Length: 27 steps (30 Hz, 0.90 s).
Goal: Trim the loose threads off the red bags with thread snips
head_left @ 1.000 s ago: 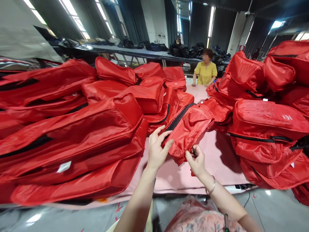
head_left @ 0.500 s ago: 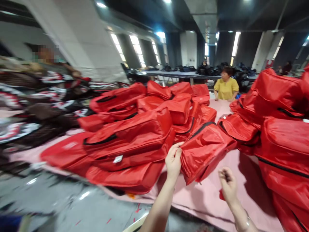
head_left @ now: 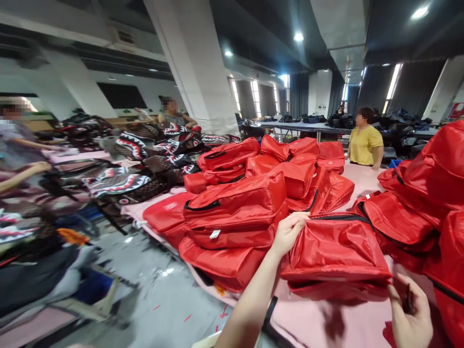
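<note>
My left hand (head_left: 290, 233) is closed on the upper left corner of a red bag (head_left: 340, 246), beside its black zipper. The bag is lifted at that corner, with its lower side over the pink table cover (head_left: 300, 316). At its lower right corner is my right hand (head_left: 411, 309), thumb and fingers curled. A small dark thing shows within these fingers, too unclear to name, and I cannot tell whether they grip the bag's corner too. A bit of red shows below this hand. Left of the held bag lies a stack of red bags (head_left: 232, 208), one with a white label.
More red bags (head_left: 445, 164) are heaped on the right. Dark shark-mouth patterned bags (head_left: 123, 186) lie on the left, near other people. A person in yellow (head_left: 364, 142) stands across the table. Grey floor (head_left: 159, 290) shows at lower left, beside a white pillar (head_left: 192, 63) farther back.
The view has swung left. The held bag has turned from slanted to nearly level across my front. My right hand, apart from the bag before, is now at its lower right corner.
</note>
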### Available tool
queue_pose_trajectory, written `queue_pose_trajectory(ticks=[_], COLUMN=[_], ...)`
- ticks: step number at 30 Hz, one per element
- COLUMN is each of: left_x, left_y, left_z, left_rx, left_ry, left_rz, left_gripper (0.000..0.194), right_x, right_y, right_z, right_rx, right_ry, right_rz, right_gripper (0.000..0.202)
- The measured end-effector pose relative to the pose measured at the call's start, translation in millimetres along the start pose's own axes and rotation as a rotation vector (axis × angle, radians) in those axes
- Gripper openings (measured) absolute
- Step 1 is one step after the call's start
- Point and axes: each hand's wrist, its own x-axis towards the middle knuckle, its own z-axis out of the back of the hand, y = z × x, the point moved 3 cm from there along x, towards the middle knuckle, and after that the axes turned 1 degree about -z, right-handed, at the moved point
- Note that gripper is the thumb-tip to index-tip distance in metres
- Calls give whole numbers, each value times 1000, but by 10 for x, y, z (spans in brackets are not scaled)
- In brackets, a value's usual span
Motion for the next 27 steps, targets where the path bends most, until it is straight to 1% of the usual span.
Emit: queue_pose_trajectory(ticks=[2,3,4,6,7,9,10,11,12,13,15,16,17,19,21,23,24,25,27], left_x=[21,22,11,-73,-155,-395,-539,-686,-822,-939,-1087,-1118,-1121,-1066,-987,-960,-977,-1015,-1135], left_y=[3,-6,-19,-51,-67,-97,-114,-132,-150,-166,-171,-149,-103,61,300,542,636,704,763], left_z=[-24,-27,-21,21,51,108,127,136,131,110,22,-31,-81,-167,-260,-404,-499,-602,-806], left_rx=[21,48,84,163,200,276,318,363,405,436,469,471,466,440,390,299,236,168,36], left_ry=[2,-21,-70,-245,-352,-541,-602,-630,-621,-573,-391,-306,-250,-207,-164,-65,-13,29,69], left_rz=[-17,-30,-45,-80,-98,-131,-146,-163,-180,-198,-223,-216,-189,-71,97,255,312,353,414], left_gripper=[29,27,25,19,16,14,15,17,18,19,20,21,26,43,58,61,60,59,56], right_x=[52,72,86,99,101,103,105,106,106,103,81,61,34,-38,-135,-253,-315,-373,-459], right_y=[-54,-69,-78,-92,-103,-141,-164,-188,-209,-226,-235,-225,-204,-130,-9,155,244,329,457], right_z=[11,24,38,67,81,117,139,162,184,202,215,205,182,97,-13,-131,-194,-261,-403], right_rx=[-30,-38,-31,3,9,-20,-42,-59,-73,-82,-77,-62,-43,9,60,97,102,97,110], right_ry=[55,61,57,35,22,-5,-20,-36,-50,-62,-84,-96,-102,-83,-46,15,60,115,226], right_rz=[-97,-140,-172,-210,-224,-257,-277,-298,-320,-339,-347,-332,-302,-213,-94,45,110,160,208], right_gripper=[51,50,50,51,52,54,55,56,57,57,57,55,52,44,34,24,19,13,6])
